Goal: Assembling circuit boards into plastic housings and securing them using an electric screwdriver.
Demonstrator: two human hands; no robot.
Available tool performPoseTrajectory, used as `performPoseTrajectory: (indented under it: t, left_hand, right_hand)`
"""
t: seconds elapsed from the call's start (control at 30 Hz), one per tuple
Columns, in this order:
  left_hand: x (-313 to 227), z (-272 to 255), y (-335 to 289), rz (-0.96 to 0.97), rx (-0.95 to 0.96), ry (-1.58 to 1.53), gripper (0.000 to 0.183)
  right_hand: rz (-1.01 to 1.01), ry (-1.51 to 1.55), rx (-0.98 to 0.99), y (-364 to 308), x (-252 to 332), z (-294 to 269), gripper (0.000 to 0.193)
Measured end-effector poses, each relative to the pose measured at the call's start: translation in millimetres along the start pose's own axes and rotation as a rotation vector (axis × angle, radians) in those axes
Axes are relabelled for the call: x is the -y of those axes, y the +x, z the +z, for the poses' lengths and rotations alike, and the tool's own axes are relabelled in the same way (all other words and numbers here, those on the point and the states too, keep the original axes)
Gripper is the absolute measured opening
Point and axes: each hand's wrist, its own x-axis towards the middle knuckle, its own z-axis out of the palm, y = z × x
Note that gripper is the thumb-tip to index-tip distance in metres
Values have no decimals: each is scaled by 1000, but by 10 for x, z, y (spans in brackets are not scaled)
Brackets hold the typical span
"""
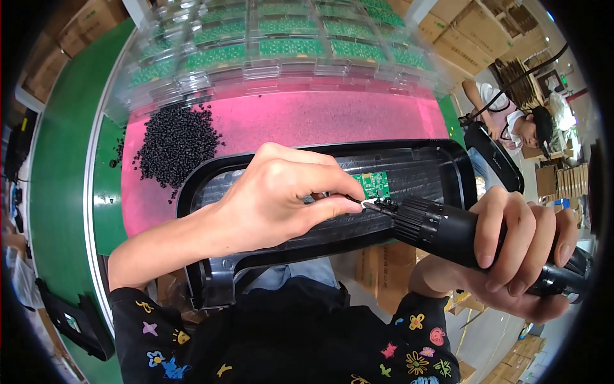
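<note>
My right hand is wrapped round a black electric screwdriver, held nearly level with its tip pointing left. The tip is close to the fingers of my left hand, whose thumb and forefinger are pinched together beside a small white piece. What they grip is mostly hidden. Small black parts cluster near the screwdriver's nose. Just behind the fingertips, a green circuit board lies in a long black plastic housing. The housing extends across the pink mat's front edge, and my left forearm passes over its left part.
A heap of tiny black parts covers the left of the pink mat. Stacked clear trays of green boards stand behind. Another black housing lies at lower left. At right, a co-worker is beside a black housing.
</note>
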Motion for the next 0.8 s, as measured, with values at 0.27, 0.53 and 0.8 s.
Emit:
performPoseTrajectory:
  t: [0.27, 0.53, 0.8]
  left_hand:
    - [55, 28, -3, 67, 12, 35, 14]
    - [48, 8, -29, 43, 29, 99, 15]
    - [35, 5, -34, 72, 51, 165, 17]
  right_hand:
    - [-1, -4, 14, -15, 0, -21, 33]
    - [22, 14, -31, -47, -81, 50, 36]
    - [127, -188, 25, -53, -42, 92, 39]
